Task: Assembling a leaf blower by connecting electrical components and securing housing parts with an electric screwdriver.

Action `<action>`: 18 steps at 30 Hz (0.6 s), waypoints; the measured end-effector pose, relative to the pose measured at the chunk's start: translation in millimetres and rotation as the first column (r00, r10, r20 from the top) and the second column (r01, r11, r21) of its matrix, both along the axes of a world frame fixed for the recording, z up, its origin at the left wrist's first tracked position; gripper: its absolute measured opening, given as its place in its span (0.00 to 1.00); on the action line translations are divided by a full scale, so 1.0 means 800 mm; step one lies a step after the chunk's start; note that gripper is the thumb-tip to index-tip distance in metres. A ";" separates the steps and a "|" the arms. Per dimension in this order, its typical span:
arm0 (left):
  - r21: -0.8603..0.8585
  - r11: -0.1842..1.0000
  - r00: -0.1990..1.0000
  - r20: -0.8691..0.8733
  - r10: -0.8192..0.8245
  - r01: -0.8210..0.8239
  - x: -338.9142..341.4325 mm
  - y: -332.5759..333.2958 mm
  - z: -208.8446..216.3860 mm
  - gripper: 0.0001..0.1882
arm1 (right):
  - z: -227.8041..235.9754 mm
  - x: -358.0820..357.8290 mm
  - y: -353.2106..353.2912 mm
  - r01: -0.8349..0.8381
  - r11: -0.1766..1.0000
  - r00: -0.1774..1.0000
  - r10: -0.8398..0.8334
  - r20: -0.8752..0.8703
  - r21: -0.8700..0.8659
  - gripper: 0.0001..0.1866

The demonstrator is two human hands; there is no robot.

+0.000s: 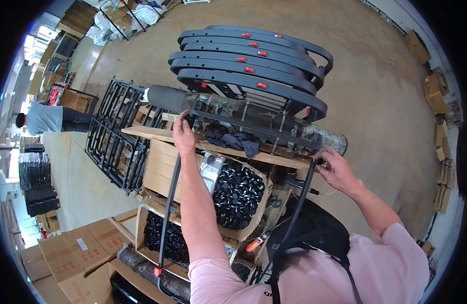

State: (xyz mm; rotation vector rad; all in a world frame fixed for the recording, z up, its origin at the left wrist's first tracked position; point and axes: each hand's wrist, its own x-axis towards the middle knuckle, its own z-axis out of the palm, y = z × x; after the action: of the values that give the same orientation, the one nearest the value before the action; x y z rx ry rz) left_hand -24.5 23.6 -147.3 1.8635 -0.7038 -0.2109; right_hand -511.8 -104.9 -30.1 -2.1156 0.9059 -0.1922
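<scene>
A black metal tube frame point(168, 218) lies across the bench in front of my body, its long side tubes running back toward me and a flat crossbar point(254, 125) joining its far end. My left hand point(185, 136) is closed at the crossbar's left corner, fingertips pinching the joint. At the right corner, my right hand point(337, 171) is closed with thumb and fingers around the end of the side tube; any small part inside the fingers is hidden. A red piece point(157, 271) sits on the left tube near me. Beyond the crossbar lies a padded, wrapped roller point(165, 95).
Curved black frames with red parts point(254, 73) stand stacked beyond the roller. Below the frame is a carton of black studded knobs point(241, 195); an orange-handled tool point(255, 244) lies nearby. More black frames point(117, 137) stack at left, near another person point(53, 119). Cartons point(81, 253) fill the lower left.
</scene>
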 end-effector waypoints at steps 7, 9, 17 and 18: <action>0.008 1.000 1.000 0.012 0.022 -0.022 0.021 0.004 -0.014 0.15 | -0.009 0.002 -0.019 0.032 0.989 0.996 -0.044 -0.082 -0.145 0.16; 0.057 0.998 1.000 0.000 -0.003 0.003 0.028 0.009 -0.017 0.16 | -0.011 0.002 -0.025 0.050 0.987 0.995 -0.062 -0.076 -0.154 0.16; -0.159 0.987 0.983 -0.174 -0.063 0.035 0.022 0.009 -0.018 0.17 | -0.003 0.001 -0.020 0.000 0.996 0.994 -0.010 -0.111 -0.094 0.18; -0.163 0.986 0.982 -0.177 -0.064 0.035 0.021 0.008 -0.017 0.17 | -0.004 0.001 -0.018 -0.035 0.992 0.993 0.021 -0.115 -0.117 0.18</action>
State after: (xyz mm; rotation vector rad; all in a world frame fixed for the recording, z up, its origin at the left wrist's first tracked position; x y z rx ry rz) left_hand -7.8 29.7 -160.6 1.6522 -0.6231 -0.3426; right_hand -510.9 -119.6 -33.6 -2.2678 0.9510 -0.1145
